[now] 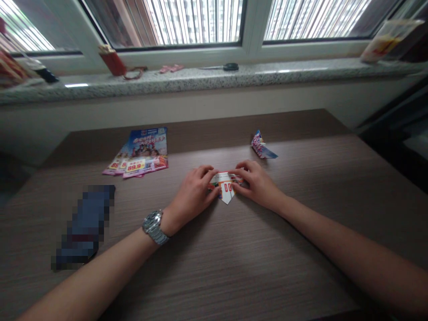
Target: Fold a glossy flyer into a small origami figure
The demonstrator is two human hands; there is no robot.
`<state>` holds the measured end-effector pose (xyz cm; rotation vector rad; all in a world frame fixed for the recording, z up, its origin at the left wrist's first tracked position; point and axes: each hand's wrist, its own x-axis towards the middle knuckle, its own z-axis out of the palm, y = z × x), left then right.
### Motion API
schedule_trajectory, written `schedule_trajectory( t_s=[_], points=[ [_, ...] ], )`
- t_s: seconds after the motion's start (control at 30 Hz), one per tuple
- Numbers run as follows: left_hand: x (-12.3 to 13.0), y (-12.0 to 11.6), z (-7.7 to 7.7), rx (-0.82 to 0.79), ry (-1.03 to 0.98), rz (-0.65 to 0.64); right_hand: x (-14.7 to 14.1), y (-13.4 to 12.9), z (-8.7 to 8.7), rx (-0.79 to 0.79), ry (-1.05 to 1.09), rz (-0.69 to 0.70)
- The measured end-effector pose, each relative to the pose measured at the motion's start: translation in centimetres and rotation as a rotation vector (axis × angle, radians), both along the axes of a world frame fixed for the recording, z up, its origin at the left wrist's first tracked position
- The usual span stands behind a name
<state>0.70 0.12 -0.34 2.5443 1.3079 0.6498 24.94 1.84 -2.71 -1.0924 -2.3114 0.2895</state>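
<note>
A small folded paper (226, 189), printed in colour, lies on the table with a pointed end toward me. My left hand (196, 189) grips its left side, thumb at the lower edge and fingertips at the top. On the opposite side my right hand (257, 183) holds it the same way, thumb below and fingers curled over the upper right corner. Both hands cover the paper's outer parts. Just beyond my right hand sits a folded paper boat-like shape (261, 147) with blue and pink print, apart from the hands.
Several printed flyers (147, 149) lie fanned at the back left of the wooden table (207, 276). A blurred-out dark blue object (85, 225) is left of my watch (155, 226). On the granite windowsill (187, 81) are scissors (230, 67), a red box (113, 61) and a plastic cup (384, 42).
</note>
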Motion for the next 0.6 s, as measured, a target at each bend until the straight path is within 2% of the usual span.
schedule_trajectory(
  t_s=[0.13,0.6],
  points=[
    [-0.34,0.26,-0.48,0.015,0.026,0.03,0.04,0.02,0.01,-0.011,0.014,-0.011],
    [-0.58,0.08,-0.62,0.016,-0.004,0.055,0.05,0.15,-0.05,-0.029,0.007,-0.025]
  ],
)
